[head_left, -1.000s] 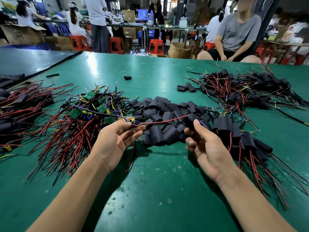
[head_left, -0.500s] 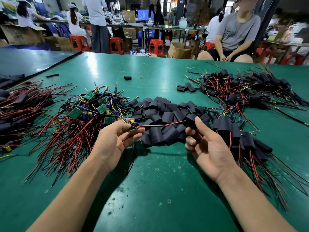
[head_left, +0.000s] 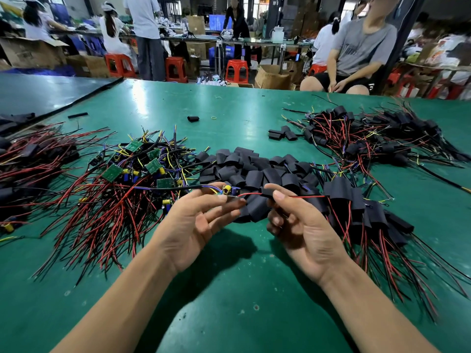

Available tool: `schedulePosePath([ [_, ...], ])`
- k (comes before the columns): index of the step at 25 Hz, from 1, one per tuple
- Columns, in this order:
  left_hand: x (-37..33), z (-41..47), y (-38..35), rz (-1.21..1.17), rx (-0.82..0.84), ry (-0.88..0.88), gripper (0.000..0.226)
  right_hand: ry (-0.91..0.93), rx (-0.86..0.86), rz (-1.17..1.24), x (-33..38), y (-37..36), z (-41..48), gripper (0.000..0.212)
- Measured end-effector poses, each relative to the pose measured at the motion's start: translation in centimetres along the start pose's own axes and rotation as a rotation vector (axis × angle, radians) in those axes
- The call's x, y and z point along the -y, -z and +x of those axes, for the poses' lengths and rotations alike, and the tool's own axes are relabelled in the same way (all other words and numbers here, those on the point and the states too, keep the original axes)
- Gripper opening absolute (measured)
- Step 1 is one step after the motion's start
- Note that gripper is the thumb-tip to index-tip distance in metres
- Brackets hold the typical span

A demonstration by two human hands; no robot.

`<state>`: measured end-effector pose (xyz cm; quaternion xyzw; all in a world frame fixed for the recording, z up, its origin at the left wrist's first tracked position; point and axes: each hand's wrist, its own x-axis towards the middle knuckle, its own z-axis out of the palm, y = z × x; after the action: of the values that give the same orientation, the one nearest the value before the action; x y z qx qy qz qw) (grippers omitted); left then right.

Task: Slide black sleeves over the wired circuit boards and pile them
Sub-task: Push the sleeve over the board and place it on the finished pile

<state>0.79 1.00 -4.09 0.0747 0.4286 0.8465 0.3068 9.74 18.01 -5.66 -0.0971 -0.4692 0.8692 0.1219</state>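
1. My left hand [head_left: 196, 225] pinches a small wired circuit board with yellow and blue parts [head_left: 227, 191] at thumb and fingertips, the other fingers loose.
2. My right hand [head_left: 300, 225] grips a black flattened tube sleeve [head_left: 267, 192] threaded on the board's red wire [head_left: 251, 194].
3. Both hover over the green table [head_left: 229, 289], near its front edge.

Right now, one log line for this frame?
step: sleeving | left hand: holds circuit board | right hand: threads black sleeve along red wire | sleeve not yet on board
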Motion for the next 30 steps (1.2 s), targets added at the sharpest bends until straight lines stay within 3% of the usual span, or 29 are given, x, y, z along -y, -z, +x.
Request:
schedulePosePath([
  [7,0.8,-0.2,-0.5,0.134,0.043,-0.002,0.042,0.077,0.086,-0.121,-0.7,-0.5,0.0,0.030],
  [12,0.8,-0.3,-0.1,0.190,0.050,-0.002,0.038,0.097,0.107,-0.121,-0.3,-0.4,-0.1,0.050],
  [15,0.8,-0.2,0.0,0.225,0.044,-0.015,0.039,0.101,0.128,-0.103,-0.3,-0.6,-0.3,0.041],
  [18,0.8,-0.3,-0.1,0.242,0.047,-0.042,0.035,0.094,0.107,-0.081,-0.3,-1.0,-0.5,0.027],
  [21,0.7,-0.3,-0.3,0.256,0.075,-0.031,0.022,0.067,0.077,-0.076,0.1,-1.0,-0.5,0.030],
  [26,0.2,-0.3,-0.5,0.245,0.023,0.022,0.027,0.038,0.011,-0.031,0.3,-1.2,-0.5,0.028],
  [30,0.1,-0.5,-0.6,0.313,0.008,0.046,0.027,0.022,-0.015,-0.058,0.2,-1.3,-0.5,0.040],
])
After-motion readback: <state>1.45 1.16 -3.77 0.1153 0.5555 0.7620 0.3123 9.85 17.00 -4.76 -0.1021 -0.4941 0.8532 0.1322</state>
